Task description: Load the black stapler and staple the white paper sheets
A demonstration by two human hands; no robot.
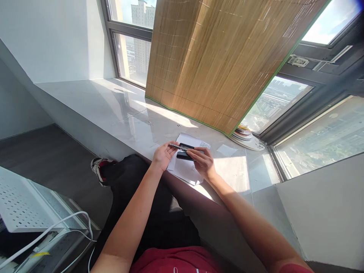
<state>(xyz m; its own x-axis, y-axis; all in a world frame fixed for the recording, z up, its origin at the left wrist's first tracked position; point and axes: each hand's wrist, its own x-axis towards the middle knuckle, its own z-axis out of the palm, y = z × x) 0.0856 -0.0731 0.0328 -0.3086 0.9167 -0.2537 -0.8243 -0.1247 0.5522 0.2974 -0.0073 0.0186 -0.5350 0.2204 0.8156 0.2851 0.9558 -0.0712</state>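
Observation:
Over the papers on the windowsill, both hands meet at a black stapler (pixel 185 156) that is swung open, its metal magazine (pixel 178 146) showing between two black parts. My right hand (pixel 203 161) grips it from the right, fingers closed over its end. My left hand (pixel 164 156) is at the opposite end, with its fingertips closed at the tip of the magazine. Whether a small staple strip sits in those fingers is too small to tell. White printed sheets (pixel 186 172) lie stacked beneath the stapler.
Small metallic bits (pixel 178 125) lie on the glossy sill (pixel 113 113). A bamboo blind (pixel 216 64) hangs down to it. Stacked plates (pixel 247 140) and a small white paper (pixel 227 150) are at the right. White cables (pixel 85 218) loop over equipment at lower left.

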